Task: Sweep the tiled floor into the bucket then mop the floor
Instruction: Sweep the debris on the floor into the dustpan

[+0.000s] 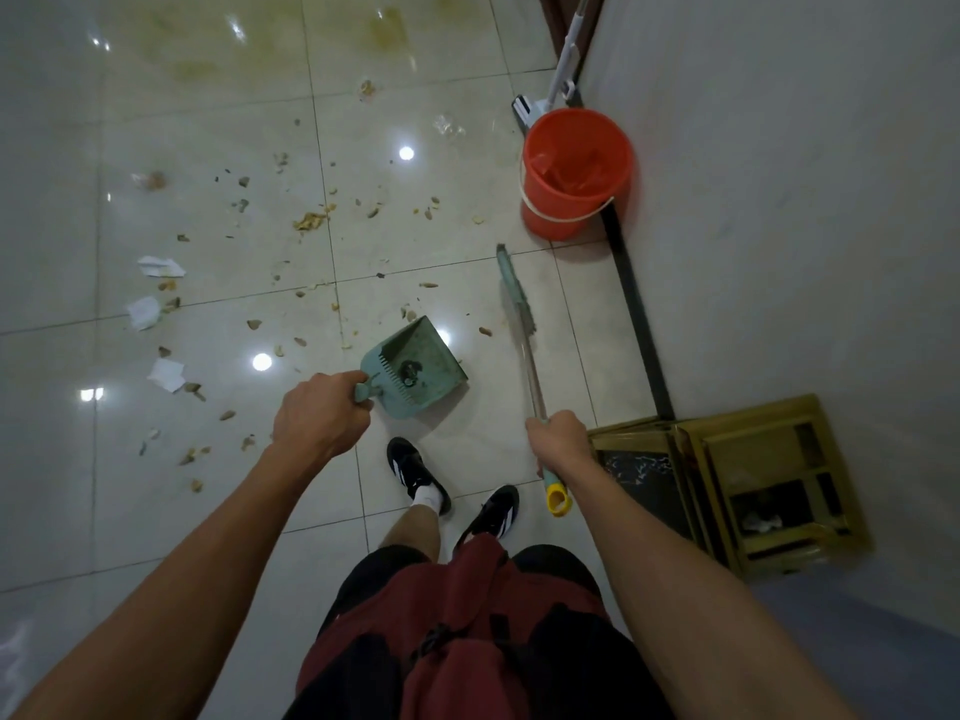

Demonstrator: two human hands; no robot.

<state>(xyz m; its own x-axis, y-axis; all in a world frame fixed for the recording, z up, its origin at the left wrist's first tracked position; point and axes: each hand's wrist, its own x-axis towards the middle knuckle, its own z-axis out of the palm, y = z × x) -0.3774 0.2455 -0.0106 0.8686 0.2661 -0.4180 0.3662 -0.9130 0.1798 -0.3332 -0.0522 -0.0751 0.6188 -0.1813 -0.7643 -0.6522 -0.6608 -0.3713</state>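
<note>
Both hands grip — left hand the dustpan, right hand the broom.

No legible text, label, brand name, number or sign appears on any item or surface in the head view.

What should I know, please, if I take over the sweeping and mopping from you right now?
Left hand grips the dustpan handle; the pan is by your feet, with only a little dirt in it.
Right hand grips the broom handle, its head near the wall.
The red bucket stands by the wall, the mop leaning behind it.
Done: almost nothing. Crumbs and paper scraps still litter the tiles; stains farther out.
Left: sweep, empty into bucket, mop.
</note>
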